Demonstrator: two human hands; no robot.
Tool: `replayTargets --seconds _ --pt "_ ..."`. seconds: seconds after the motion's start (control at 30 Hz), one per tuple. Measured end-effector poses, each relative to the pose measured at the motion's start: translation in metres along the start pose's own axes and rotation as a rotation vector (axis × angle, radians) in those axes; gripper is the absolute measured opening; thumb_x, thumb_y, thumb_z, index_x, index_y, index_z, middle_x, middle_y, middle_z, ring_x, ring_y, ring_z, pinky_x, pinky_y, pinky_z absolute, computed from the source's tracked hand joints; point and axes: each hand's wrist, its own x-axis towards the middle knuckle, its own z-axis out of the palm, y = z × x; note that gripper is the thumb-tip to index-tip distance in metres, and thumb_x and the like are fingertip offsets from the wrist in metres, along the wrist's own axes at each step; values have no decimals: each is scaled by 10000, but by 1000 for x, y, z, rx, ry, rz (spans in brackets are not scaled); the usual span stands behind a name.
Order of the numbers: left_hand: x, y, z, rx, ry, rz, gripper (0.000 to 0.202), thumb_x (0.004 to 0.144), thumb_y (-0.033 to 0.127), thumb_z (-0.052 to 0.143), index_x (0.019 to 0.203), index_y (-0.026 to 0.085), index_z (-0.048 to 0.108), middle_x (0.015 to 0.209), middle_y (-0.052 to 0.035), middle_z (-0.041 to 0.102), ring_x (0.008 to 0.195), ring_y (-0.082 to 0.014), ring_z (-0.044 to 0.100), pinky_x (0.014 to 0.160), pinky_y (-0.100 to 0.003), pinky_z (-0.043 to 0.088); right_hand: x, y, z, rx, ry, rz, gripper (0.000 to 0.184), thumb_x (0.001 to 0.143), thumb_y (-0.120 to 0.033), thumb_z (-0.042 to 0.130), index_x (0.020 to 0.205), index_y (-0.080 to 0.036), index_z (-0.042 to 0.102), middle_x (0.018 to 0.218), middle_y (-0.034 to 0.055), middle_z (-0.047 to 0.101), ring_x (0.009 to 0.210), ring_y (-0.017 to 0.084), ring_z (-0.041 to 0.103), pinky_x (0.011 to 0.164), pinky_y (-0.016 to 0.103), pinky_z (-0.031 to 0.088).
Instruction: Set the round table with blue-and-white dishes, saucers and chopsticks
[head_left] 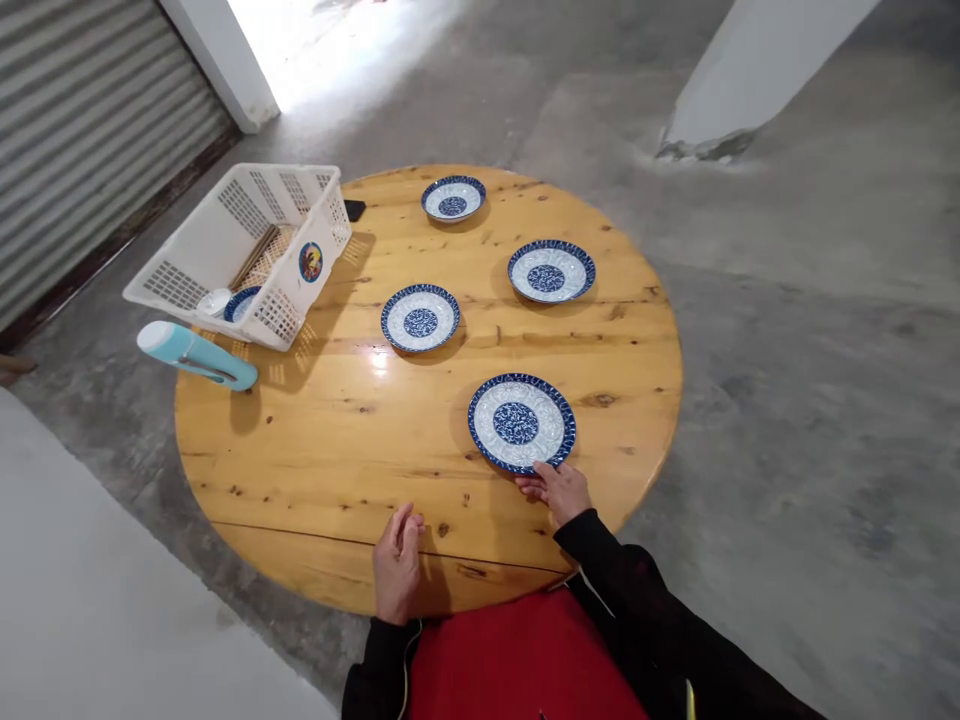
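Four plates would be the wrong word to pin down; several blue-and-white patterned plates rest on the round wooden table [322,450]. My right hand [561,492] grips the near rim of the closest plate [517,422], thumb on top and fingers underneath. Near the table's front edge, my left hand [397,563] holds nothing, its fingers loosely bent. Beyond the gripped plate lie another plate [421,318] to the left, a plate [551,271] to the right and a smaller-looking plate [454,198] at the far side.
A white plastic basket [292,265] at the table's left holds a blue-rimmed dish, a white dish and some brown sticks. Close by stand a light-blue bottle [196,356] and a dark phone-like object [355,210]. A white pillar [750,80] rises from the concrete floor.
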Motion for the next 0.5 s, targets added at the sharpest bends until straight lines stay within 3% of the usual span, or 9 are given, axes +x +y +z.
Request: replayTargets --seconds 0.27,0.5 --pt "32 10 -22 -13 -99 4 547 857 574 578 1181 143 673 990 -124 764 924 -249 744 912 -395 583 -8 1 8 3 89 1 287 641 -284 788 757 -196 541 520 29 669 459 195 682 382 204 517" --pt "62 6 -33 -28 -143 -4 540 826 579 602 1132 141 681 947 -113 760 886 -239 742 878 -387 589 -25 -4 3 -53 115 -6 375 654 -453 807 743 -175 573 619 62 710 479 147 662 417 198 524"
